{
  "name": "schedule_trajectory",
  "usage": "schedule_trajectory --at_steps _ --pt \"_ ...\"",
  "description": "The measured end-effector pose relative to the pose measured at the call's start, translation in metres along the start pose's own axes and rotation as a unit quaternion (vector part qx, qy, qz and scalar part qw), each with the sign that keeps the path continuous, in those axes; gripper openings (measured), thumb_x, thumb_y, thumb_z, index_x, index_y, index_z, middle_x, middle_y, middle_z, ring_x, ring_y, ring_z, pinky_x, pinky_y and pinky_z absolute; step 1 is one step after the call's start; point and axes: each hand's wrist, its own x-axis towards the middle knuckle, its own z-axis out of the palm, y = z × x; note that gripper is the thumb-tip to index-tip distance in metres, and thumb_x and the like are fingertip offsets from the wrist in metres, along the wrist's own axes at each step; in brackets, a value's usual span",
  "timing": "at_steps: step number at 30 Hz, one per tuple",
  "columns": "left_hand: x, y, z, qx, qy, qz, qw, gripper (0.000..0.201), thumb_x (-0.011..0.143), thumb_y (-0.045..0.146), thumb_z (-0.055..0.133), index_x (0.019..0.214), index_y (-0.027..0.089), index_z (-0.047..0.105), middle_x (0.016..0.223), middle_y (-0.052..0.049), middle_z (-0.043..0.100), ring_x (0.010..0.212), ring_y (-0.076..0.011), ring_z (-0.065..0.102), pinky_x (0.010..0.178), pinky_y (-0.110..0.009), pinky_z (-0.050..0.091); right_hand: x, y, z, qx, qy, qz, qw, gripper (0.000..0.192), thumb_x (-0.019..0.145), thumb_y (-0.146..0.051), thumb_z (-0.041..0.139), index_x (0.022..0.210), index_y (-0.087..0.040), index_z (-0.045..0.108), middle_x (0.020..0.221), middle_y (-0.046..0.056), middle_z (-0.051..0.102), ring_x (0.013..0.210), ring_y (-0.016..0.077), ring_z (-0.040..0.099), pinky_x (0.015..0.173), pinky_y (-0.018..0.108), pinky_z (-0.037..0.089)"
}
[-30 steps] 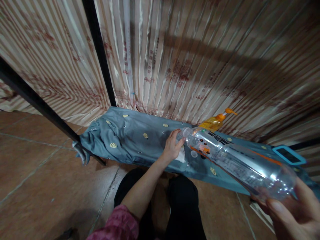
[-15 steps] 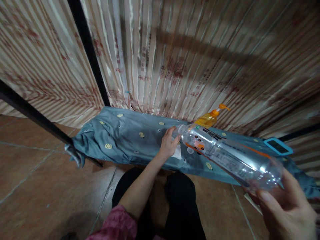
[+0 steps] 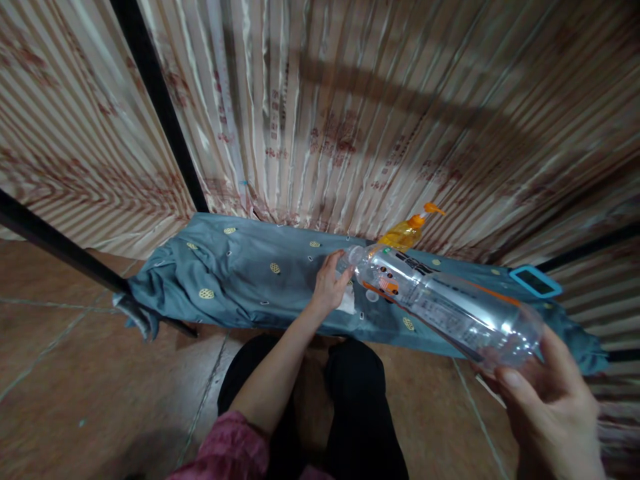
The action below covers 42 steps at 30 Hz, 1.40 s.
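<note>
My right hand (image 3: 553,400) grips the base of a clear plastic bottle (image 3: 440,310), held tilted with its open mouth pointing down and away toward the blue-grey cloth (image 3: 250,280). My left hand (image 3: 327,288) rests on that cloth, fingers curled over a small white piece (image 3: 347,303), right beside the bottle's mouth. A small white cap (image 3: 371,295) lies on the cloth just under the bottle's neck. Behind the bottle stands an orange pump bottle (image 3: 405,233).
A striped satin curtain (image 3: 350,120) hangs close behind the cloth. Black bars (image 3: 155,100) cross at the left. A phone in a turquoise case (image 3: 535,281) lies on the cloth at the right. Brown tiled floor (image 3: 75,387) spreads to the left; my dark-trousered legs (image 3: 360,407) are below.
The view has drifted, so everything sits slightly further left and higher. My right hand has come more into view at the bottle's base. My left hand stays on the white piece.
</note>
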Motion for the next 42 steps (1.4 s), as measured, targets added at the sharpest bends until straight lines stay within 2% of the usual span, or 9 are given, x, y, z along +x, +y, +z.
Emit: schedule_trajectory --at_steps 5,10,18,22,24,29,35,39,42 --pt "-0.0002 0.0016 0.0005 0.001 -0.006 -0.002 1.0 0.036 0.094 0.036 0.07 0.127 0.021 0.069 0.138 -0.014 0.075 0.133 -0.0301 0.069 0.121 -0.048 0.052 0.0001 0.0031 -0.0038 -0.005 -0.001 -0.001 1.0 0.098 0.063 -0.049 0.101 0.153 -0.033 0.067 0.141 0.011 0.075 0.12 0.0356 0.076 0.101 0.048 0.063" --pt "0.0002 0.0021 0.0009 0.003 -0.004 -0.002 1.0 0.035 0.095 0.034 0.07 0.128 0.021 0.069 0.138 -0.015 0.075 0.134 -0.0303 0.068 0.121 -0.049 0.051 -0.0017 0.0023 -0.0028 0.008 -0.005 -0.001 1.0 0.098 0.063 -0.046 0.102 0.154 -0.033 0.066 0.144 0.011 0.074 0.126 0.0344 0.074 0.105 0.045 0.061" --pt "0.0012 0.0026 0.0013 0.001 -0.001 -0.007 1.0 0.035 0.094 0.033 0.071 0.126 0.022 0.07 0.137 -0.013 0.075 0.132 -0.0295 0.069 0.121 -0.048 0.051 -0.0025 -0.0025 0.0002 0.024 -0.015 -0.011 1.0 0.097 0.059 -0.047 0.104 0.149 -0.034 0.07 0.145 0.009 0.073 0.115 0.0312 0.076 0.091 0.037 0.065" --pt "0.0004 0.0036 0.001 -0.001 -0.004 -0.008 1.0 0.035 0.094 0.034 0.071 0.127 0.022 0.07 0.138 -0.013 0.075 0.133 -0.0297 0.069 0.121 -0.047 0.051 -0.0026 0.0015 -0.0007 0.035 -0.01 0.0 0.999 0.099 0.058 -0.042 0.105 0.15 -0.033 0.069 0.129 0.006 0.08 0.099 0.023 0.079 0.086 0.028 0.064" --pt "0.0002 0.0045 0.0007 -0.002 -0.007 -0.007 1.0 0.036 0.095 0.035 0.07 0.128 0.02 0.07 0.139 -0.014 0.074 0.133 -0.03 0.068 0.121 -0.047 0.051 -0.0035 0.0015 0.0 0.032 -0.007 0.003 0.999 0.097 0.059 -0.041 0.105 0.15 -0.033 0.069 0.129 0.004 0.08 0.097 0.0199 0.079 0.086 0.024 0.063" --pt "-0.0001 0.0074 -0.0003 -0.004 -0.009 -0.005 1.0 0.035 0.096 0.035 0.07 0.128 0.021 0.07 0.139 -0.014 0.074 0.134 -0.0305 0.068 0.121 -0.047 0.051 -0.0075 -0.005 0.0036 0.001 0.006 0.007 1.0 0.095 0.061 -0.047 0.103 0.149 -0.037 0.069 0.144 0.004 0.074 0.116 0.0259 0.075 0.097 0.031 0.062" --pt "-0.0011 0.009 -0.0007 -0.008 -0.009 -0.002 1.0 0.034 0.096 0.035 0.071 0.126 0.021 0.07 0.138 -0.014 0.074 0.133 -0.0298 0.069 0.121 -0.046 0.051 -0.0065 -0.0046 0.0036 0.004 0.025 0.034 0.999 0.1 0.056 -0.049 0.105 0.149 -0.04 0.07 0.135 0.002 0.078 0.104 0.0203 0.077 0.088 0.022 0.062" --pt "-0.0015 0.0064 -0.0005 -0.012 -0.014 0.005 1.0 0.038 0.095 0.036 0.072 0.128 0.018 0.069 0.14 -0.017 0.073 0.134 -0.0318 0.068 0.121 -0.047 0.051 -0.0042 -0.0027 0.0015 -0.013 0.021 0.026 0.999 0.105 0.055 -0.052 0.104 0.152 -0.035 0.068 0.138 0.007 0.077 0.099 0.0216 0.078 0.084 0.024 0.063" --pt "-0.0018 0.0041 0.0001 -0.01 -0.015 0.013 1.0 0.038 0.095 0.036 0.072 0.129 0.018 0.069 0.14 -0.018 0.073 0.135 -0.0324 0.068 0.121 -0.048 0.051 -0.0044 -0.0033 0.0013 -0.038 0.018 0.008 0.999 0.103 0.058 -0.053 0.102 0.152 -0.032 0.068 0.137 0.01 0.077 0.101 0.0258 0.078 0.085 0.03 0.064"
